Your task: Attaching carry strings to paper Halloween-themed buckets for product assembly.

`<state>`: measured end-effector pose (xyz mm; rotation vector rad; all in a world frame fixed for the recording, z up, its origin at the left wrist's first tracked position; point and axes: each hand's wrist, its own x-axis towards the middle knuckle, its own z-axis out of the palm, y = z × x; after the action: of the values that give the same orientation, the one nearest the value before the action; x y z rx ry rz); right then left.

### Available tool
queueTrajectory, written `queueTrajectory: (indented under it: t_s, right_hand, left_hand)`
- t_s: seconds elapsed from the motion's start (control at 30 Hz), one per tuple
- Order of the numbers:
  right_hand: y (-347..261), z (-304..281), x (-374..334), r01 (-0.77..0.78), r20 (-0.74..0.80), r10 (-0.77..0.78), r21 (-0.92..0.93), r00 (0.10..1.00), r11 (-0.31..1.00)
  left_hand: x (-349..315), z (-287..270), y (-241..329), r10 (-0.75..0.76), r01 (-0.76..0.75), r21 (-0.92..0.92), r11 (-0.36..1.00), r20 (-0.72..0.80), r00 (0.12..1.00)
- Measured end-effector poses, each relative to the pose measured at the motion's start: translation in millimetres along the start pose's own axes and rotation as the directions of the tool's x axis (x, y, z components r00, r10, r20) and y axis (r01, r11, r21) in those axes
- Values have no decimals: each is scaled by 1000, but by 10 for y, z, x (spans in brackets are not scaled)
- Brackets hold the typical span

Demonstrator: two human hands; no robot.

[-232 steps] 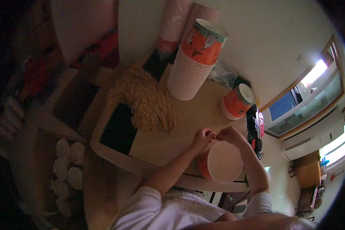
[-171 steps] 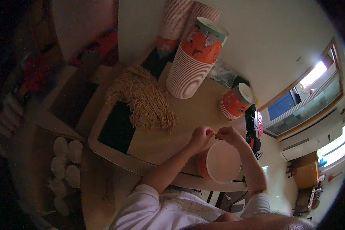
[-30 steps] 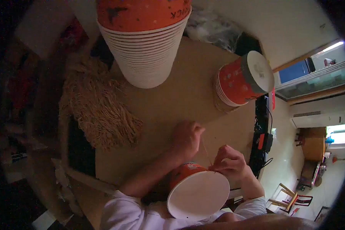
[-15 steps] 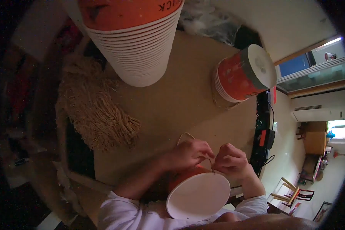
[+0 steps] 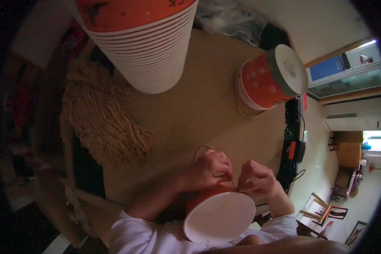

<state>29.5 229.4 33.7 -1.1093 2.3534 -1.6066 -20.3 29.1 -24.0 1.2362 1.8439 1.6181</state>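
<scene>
Close to my body an orange paper bucket (image 5: 198, 194) lies tilted, its round white end (image 5: 219, 218) facing me. Above its upper rim my left hand (image 5: 211, 171) is closed in a pinch on a thin tan cord (image 5: 200, 149), which loops out behind the knuckles. My right hand (image 5: 257, 180) is also closed, its fingertips pinching the cord right at the bucket's rim. A short stretch of cord runs between the two hands. The fingertips partly hide the spot where cord and rim meet.
A tall stack of nested orange and white buckets (image 5: 148, 55) stands at the far left of the brown board (image 5: 190, 114). Tan cords (image 5: 110, 122) lie bundled at left. A smaller bucket stack (image 5: 262, 82) stands far right. Clear plastic (image 5: 228, 21) and a black device (image 5: 299, 151) lie along the edges.
My left hand has curled its fingers tighter, and my right hand has shifted slightly right along the rim. The bucket stays nearly where it was; the view has shifted a little.
</scene>
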Motion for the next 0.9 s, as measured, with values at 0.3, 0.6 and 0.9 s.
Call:
queueTrajectory:
  t_s: [0.3, 0.6, 0.9]
  right_hand:
    - [-478, -2, -74, -600, 56, 601, 178, 797, 780]
    - [-676, 368, -517, -753, -442, 649, -100, 620, 651]
    - [-970, 1109, -1039, -660, -540, 694, 303, 476, 688]
  left_hand:
    - [34, -36, 180, -154, 158, 3, 987, -199, 968]
    - [-166, -27, 970, 188, 207, 681, 702, -458, 869]
    - [-492, 320, 1008, -63, 108, 31, 994, -644, 763]
